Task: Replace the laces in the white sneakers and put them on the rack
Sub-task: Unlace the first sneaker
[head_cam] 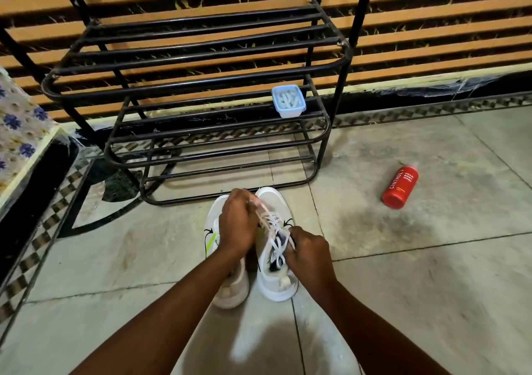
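Tiled floor (pixel 431 288), slatted wall (pixel 431 15)

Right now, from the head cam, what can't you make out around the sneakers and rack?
- Left sneaker: its laces and tongue are hidden by the left hand and forearm.
- Right hand: the fingers are curled under at the right sneaker; the hand's back hides the grip on the lace.
- Blue-rimmed container on the rack: contents are too small to identify.
- Rack top: cut off by the upper edge.

White sneakers (pixel 276 248) with lime streaks; black rack (pixel 184 87) at twelve o'clock, red bottle (pixel 400 187) at two, blue-flowered cloth (pixel 20 121) at nine.
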